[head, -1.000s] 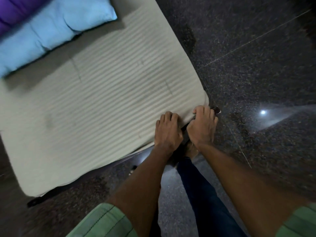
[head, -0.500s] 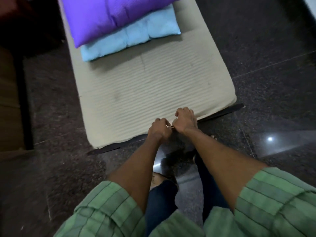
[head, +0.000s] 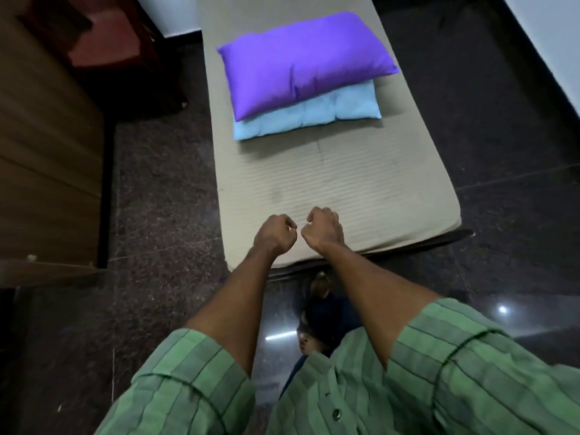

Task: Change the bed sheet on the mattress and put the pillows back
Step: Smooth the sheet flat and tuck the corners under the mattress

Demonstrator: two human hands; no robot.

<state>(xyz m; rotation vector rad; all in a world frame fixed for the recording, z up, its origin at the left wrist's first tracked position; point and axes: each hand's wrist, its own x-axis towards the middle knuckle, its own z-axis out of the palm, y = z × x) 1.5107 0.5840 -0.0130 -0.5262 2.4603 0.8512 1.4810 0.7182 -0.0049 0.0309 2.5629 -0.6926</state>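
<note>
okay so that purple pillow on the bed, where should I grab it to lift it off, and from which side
Grip the purple pillow at its near long edge, probably close to both short ends, reaching from the foot of the mattress where you stand. It lies flat on top of the blue pillow, with its long side across the bed, so that edge overhangs soft fabric and faces you unobstructed.

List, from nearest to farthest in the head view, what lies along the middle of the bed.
hands → bare striped bed sheet → light blue pillow → purple pillow lying on top of it.
</note>
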